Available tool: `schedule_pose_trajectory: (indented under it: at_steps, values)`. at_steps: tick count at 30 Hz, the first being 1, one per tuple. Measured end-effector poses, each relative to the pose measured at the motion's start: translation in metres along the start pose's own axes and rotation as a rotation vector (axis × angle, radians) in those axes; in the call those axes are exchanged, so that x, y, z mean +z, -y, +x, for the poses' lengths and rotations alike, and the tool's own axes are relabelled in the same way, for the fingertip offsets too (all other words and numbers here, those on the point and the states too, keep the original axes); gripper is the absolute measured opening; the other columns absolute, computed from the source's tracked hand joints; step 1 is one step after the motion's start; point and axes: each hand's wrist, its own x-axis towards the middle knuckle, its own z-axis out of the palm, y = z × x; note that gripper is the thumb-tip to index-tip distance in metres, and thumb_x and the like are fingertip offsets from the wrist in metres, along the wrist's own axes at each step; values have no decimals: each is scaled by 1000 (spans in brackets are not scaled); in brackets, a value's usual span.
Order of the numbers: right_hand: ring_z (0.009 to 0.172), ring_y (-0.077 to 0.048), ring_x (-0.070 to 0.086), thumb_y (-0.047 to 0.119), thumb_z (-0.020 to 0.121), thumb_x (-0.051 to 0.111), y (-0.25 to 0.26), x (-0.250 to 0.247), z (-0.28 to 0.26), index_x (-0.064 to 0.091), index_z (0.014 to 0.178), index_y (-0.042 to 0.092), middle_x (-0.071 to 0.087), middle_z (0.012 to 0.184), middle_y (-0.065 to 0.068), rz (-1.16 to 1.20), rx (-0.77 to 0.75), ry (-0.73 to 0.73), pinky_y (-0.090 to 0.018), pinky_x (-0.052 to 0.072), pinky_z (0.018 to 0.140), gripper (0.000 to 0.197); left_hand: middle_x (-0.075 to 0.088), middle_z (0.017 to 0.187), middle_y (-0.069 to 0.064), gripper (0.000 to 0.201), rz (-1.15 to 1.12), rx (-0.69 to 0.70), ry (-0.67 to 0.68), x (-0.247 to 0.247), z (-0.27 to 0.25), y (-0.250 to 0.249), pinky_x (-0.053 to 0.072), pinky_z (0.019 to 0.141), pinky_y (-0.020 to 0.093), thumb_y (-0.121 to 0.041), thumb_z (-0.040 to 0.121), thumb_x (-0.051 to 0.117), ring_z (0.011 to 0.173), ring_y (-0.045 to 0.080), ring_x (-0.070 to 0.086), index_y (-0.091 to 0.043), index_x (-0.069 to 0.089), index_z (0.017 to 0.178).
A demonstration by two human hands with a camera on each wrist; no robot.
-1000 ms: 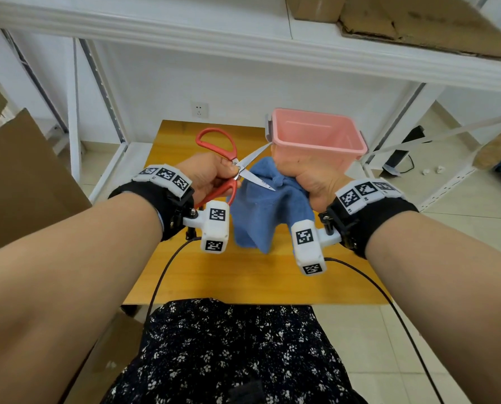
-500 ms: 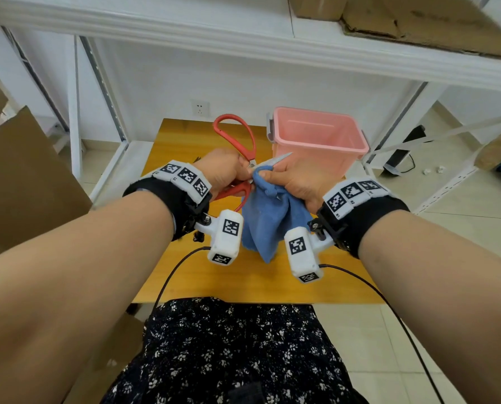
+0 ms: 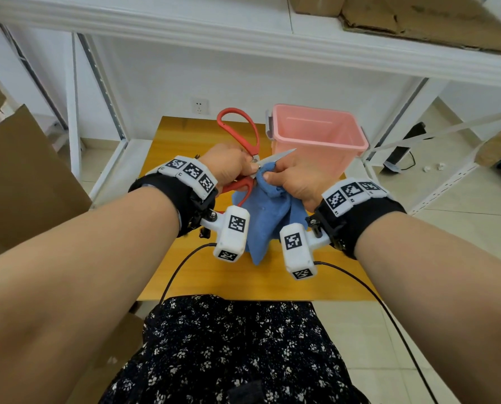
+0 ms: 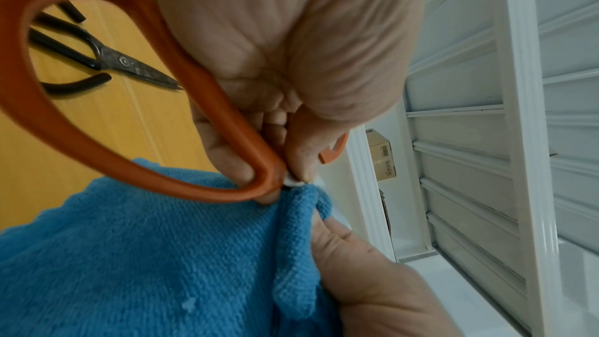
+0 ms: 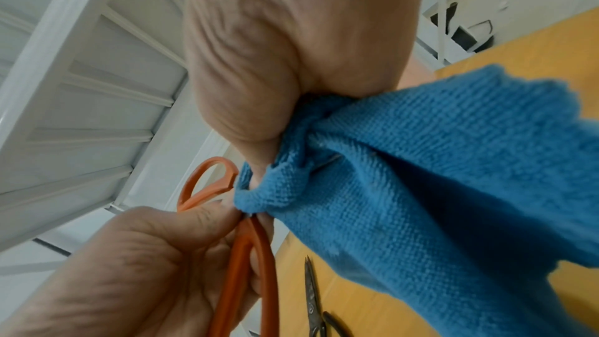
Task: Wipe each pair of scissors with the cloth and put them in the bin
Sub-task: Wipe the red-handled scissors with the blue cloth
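Observation:
My left hand [image 3: 234, 167] grips the red-handled scissors [image 3: 241, 132] near the pivot, handles up and apart, above the wooden table [image 3: 214, 272]. One bare blade tip [image 3: 284, 154] points right toward the pink bin [image 3: 316, 132]. My right hand [image 3: 290, 177] grips the blue cloth [image 3: 264, 217] bunched around the other blade, right against the pivot. From the left wrist, the red handle loop [image 4: 107, 112] and cloth [image 4: 145, 253] fill the view; a second, black pair of scissors [image 4: 107, 58] lies on the table. The right wrist view shows the cloth [image 5: 437, 176], red handles [image 5: 246, 265] and black scissors [image 5: 312, 309].
A white shelf frame [image 3: 243, 39] spans overhead with cardboard [image 3: 418, 16] on it. Cardboard sheets [image 3: 18, 176] lean at the left. The bin stands at the table's far right corner. Cables [image 3: 374, 301] trail from both wrist cameras over my lap.
The scissors have swung upright, handles rising toward the far side. My right hand slid the cloth along the blade up to the pivot, and both hands moved closer together.

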Motion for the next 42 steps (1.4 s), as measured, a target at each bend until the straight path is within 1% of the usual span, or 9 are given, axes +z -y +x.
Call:
schedule_pose_trajectory:
  at_steps: [9,13,18,20,23,27,31,34,42]
  values:
    - [76,-21,56,23,94,61,4,6,8,59,62,16,57,69,-7,105,12,-13,-39,48,78,32,60,66,9,15,-52,19,-55,-9,3,-4,51,45,25,1,89,62,49,18,59,-9,59,79]
    - [81,-32,64,27,86,66,-4,4,3,67,72,12,64,80,-19,85,27,11,-54,54,88,22,63,72,13,18,-119,-13,-71,-18,2,-1,53,47,25,2,93,58,63,22,64,-6,58,76]
    - [76,-26,58,20,90,65,-37,-8,-4,66,89,-8,62,77,-21,1,66,-70,-48,55,76,28,63,63,7,6,-207,-79,-205,-57,3,3,52,56,27,-2,94,56,61,19,58,-4,60,90]
    - [80,-27,60,22,91,66,-49,-16,-5,67,92,-7,66,86,-28,8,126,-99,-51,55,85,29,63,69,9,7,-187,-83,-247,-72,3,4,52,64,30,-2,93,56,63,20,59,-4,59,88]
    - [82,-28,62,25,95,64,-42,-19,-4,70,87,0,67,84,-23,69,121,-48,-52,54,89,27,63,70,10,9,-150,-101,-162,-71,0,9,50,68,32,-3,93,57,63,20,58,-4,58,84]
    - [87,-30,59,25,99,59,-22,-13,-1,67,84,7,62,87,-21,255,80,-4,-48,52,89,25,63,68,9,11,-137,-100,-41,-61,2,18,53,56,25,-5,96,54,62,18,61,-3,59,85]
    - [93,-36,52,46,90,63,-24,-9,1,63,88,5,55,99,-24,442,109,62,-41,51,74,41,64,63,6,13,-159,-61,24,-57,0,23,54,51,24,-5,97,53,65,18,67,-4,58,85]
    - [89,-27,62,27,104,43,-20,-7,-3,59,97,2,60,100,-21,570,93,95,-29,56,78,30,64,65,7,12,-170,-73,71,-54,-1,27,55,52,25,-5,98,51,69,20,70,-3,57,88]
    - [89,-26,66,17,102,50,-6,11,5,58,109,7,67,95,-14,756,55,96,-39,57,80,15,65,66,12,22,-121,-50,63,-39,-2,37,51,48,24,-5,96,54,64,18,67,-4,60,75]
